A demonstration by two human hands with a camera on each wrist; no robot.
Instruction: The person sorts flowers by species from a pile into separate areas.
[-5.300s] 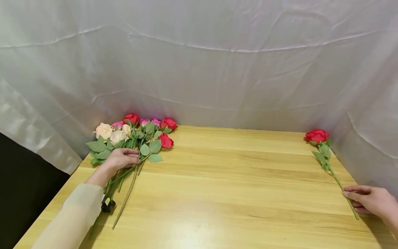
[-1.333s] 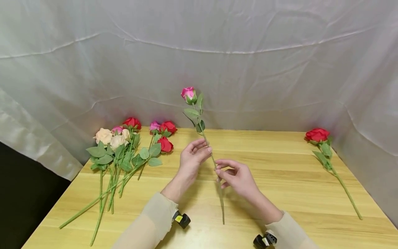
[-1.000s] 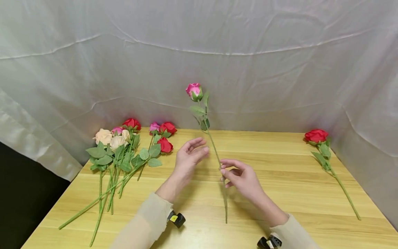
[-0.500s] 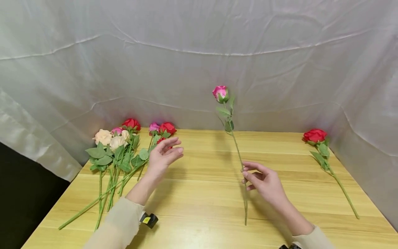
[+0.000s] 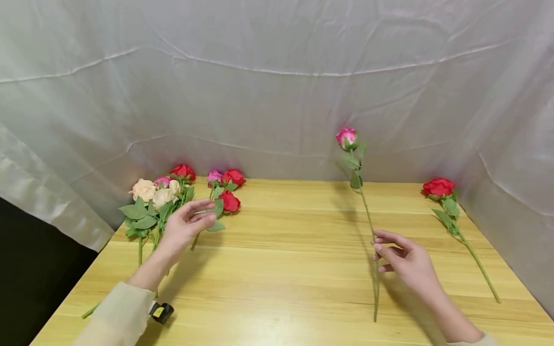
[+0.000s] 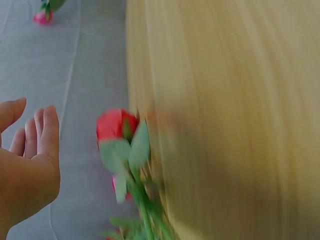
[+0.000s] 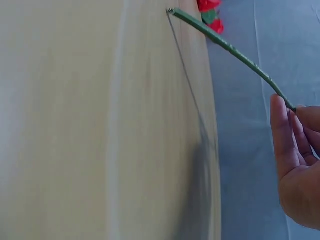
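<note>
Between thumb and fingers, my right hand (image 5: 409, 262) pinches the green stem of a pink rose (image 5: 347, 139), which tilts above the right half of the table. In the right wrist view the lower stem (image 7: 230, 47) runs out from the fingertips (image 7: 278, 107). Over the flower pile at the left, my left hand (image 5: 183, 228) hovers with relaxed fingers and holds nothing. Near its fingertips lie a red rose (image 5: 229, 201), another red rose (image 5: 233, 177) and a purple-pink rose (image 5: 214, 177). The left wrist view shows a red rose (image 6: 116, 125) beside that hand, apart from it.
A single red rose (image 5: 439, 187) lies at the table's right edge. Cream roses (image 5: 144, 190), a pink one and a red rose (image 5: 182, 171) are heaped at the far left. Grey cloth (image 5: 277, 105) stands behind the wooden table (image 5: 277, 269).
The left hand let go of the pink rose's stem and moved left to the pile. The right hand carried the pink rose to the right. Earlier, the right hand released the red rose.
</note>
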